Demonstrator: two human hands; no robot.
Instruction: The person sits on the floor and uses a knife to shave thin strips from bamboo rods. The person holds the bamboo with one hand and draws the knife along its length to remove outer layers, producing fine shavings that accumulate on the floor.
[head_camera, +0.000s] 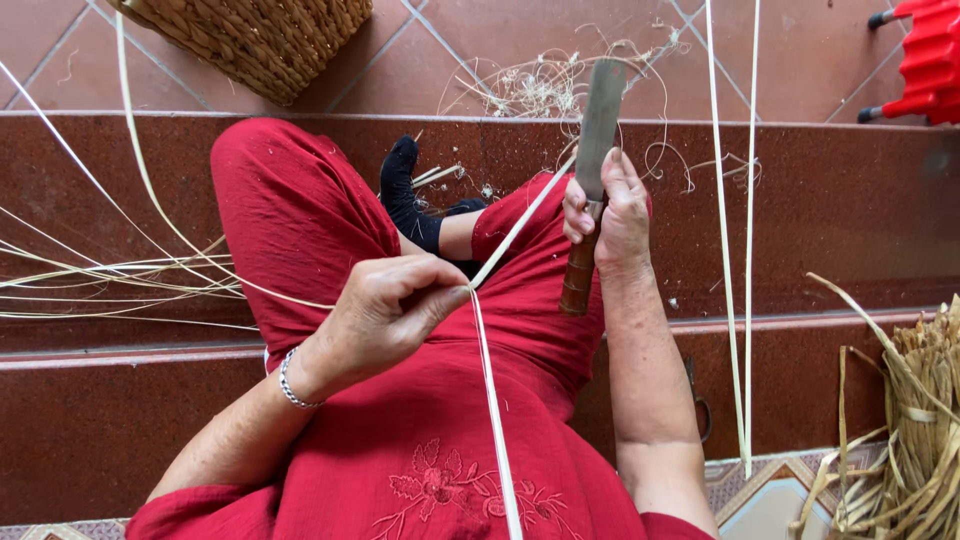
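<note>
On a dark red stone step, a seated person in red clothing works a pale cane strip (492, 400) with both bare hands. Left hand (385, 310), a silver bracelet (289, 380) at the wrist, is bent in over the lap with thumb and fingers pinched shut on the strip, which runs down across the red garment and up toward the other hand. Right hand (608, 215) is raised in front of the knee, fingers wrapped tight round the brown wooden handle of a long knife (592, 170), the flat blade pointing away from the body; the strip meets the knife near the base of the blade. Loose pale strips (110, 275) lie fanned over the step beside the left leg, and two long ones (735, 250) stand upright at the right. Curled shavings (545, 90) litter the terracotta floor tiles (790, 60) beyond the step, near a woven basket (260, 35). A bundle of dried stalks (915, 420) rests low at the right edge.
</note>
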